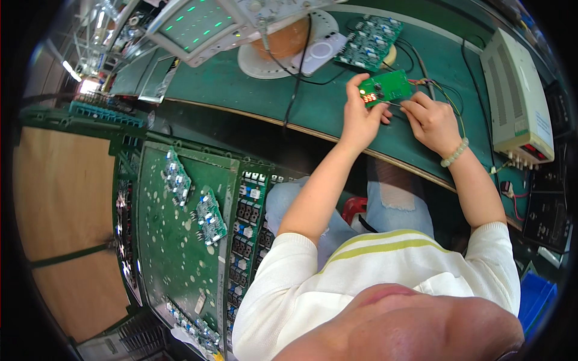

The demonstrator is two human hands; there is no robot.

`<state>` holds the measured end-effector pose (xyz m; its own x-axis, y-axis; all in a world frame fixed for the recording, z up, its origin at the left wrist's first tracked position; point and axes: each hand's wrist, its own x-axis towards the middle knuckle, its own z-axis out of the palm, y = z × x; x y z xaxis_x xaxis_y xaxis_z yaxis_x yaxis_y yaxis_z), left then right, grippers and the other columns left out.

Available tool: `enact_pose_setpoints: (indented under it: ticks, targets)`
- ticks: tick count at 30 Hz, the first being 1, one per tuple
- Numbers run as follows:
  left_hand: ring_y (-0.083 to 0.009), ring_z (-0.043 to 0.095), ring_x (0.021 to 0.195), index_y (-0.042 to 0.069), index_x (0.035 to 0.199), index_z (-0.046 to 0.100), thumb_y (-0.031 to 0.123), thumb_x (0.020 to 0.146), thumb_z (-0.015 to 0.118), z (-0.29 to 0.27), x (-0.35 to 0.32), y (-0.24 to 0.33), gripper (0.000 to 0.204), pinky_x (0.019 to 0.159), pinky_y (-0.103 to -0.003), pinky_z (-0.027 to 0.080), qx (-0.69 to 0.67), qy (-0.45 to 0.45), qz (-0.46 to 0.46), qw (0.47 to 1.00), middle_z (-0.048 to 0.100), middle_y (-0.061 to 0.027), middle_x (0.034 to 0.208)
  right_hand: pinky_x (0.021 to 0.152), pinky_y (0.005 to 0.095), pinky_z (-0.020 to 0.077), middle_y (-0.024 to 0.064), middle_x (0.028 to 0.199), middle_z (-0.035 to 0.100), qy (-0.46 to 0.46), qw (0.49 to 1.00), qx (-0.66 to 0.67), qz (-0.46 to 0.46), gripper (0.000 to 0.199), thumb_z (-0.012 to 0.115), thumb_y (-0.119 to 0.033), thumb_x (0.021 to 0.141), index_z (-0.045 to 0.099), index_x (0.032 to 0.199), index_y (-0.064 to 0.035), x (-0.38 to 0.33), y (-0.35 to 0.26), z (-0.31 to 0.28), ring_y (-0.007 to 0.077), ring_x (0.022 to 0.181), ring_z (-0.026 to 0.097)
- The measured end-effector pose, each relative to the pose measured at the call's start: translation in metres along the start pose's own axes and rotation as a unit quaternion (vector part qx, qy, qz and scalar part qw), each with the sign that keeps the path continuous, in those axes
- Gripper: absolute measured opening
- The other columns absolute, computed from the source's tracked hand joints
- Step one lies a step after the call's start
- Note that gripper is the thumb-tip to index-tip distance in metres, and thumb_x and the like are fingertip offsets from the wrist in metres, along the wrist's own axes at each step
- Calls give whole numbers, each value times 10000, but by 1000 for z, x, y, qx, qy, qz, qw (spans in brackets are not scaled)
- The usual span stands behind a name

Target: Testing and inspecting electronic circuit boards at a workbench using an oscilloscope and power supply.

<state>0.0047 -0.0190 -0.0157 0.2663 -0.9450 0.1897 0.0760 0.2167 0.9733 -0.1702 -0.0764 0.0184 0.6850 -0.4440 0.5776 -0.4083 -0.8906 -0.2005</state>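
My left hand (361, 117) grips a small green circuit board (391, 84) by its left end, above the green bench. A red digit display (369, 97) glows on it, beside a yellow light. My right hand (432, 120), with a bead bracelet at the wrist, pinches a thin metal tool (392, 104) whose tip meets the board's lower edge; its exact kind is too small to tell. Thin coloured wires (418, 81) run from the board's right end. Behind it lies a stack of larger green circuit boards (372, 39).
An oscilloscope (201, 27) stands at the back left, near a round white base (253, 63) and a white phone-like object (319, 53). A power supply (518, 96) occupies the bench's right side. Left of me, a green rack top (180, 240) carries several circuit boards (209, 218). Black cables cross the bench (241, 90).
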Motion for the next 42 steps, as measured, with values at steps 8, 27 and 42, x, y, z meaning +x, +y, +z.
enact_pose_setpoints:
  ticks: [8, 27, 42]
  targets:
    - [-160, 649, 678, 48, 1327, 250, -120, 851, 564, 2, 1, 2, 595, 551, -264, 555, 1, 6, 9, 1000, 619, -145, 940, 540, 361, 483, 55, 800, 598, 3, 1000, 6, 3, 77, 681, -100, 808, 671, 875, -65, -2, 3, 4, 252, 604, 614]
    - [-190, 656, 709, 59, 1296, 283, -118, 814, 644, 0, -2, 6, 628, 584, -291, 570, -91, -5, 10, 996, 610, -163, 998, 596, 291, 487, 73, 941, 640, 137, 959, 186, 163, 206, 704, -28, 773, 657, 972, -45, 2, 7, -6, 188, 671, 611]
    - [-183, 564, 1061, 2, 1303, 436, 14, 793, 742, 5, -8, 8, 595, 871, -294, 514, 31, -49, 65, 996, 540, -123, 1158, 772, 239, 464, 62, 1066, 598, 113, 882, 447, 104, 291, 564, -13, 907, 634, 1190, -19, -1, 27, -8, 120, 929, 564]
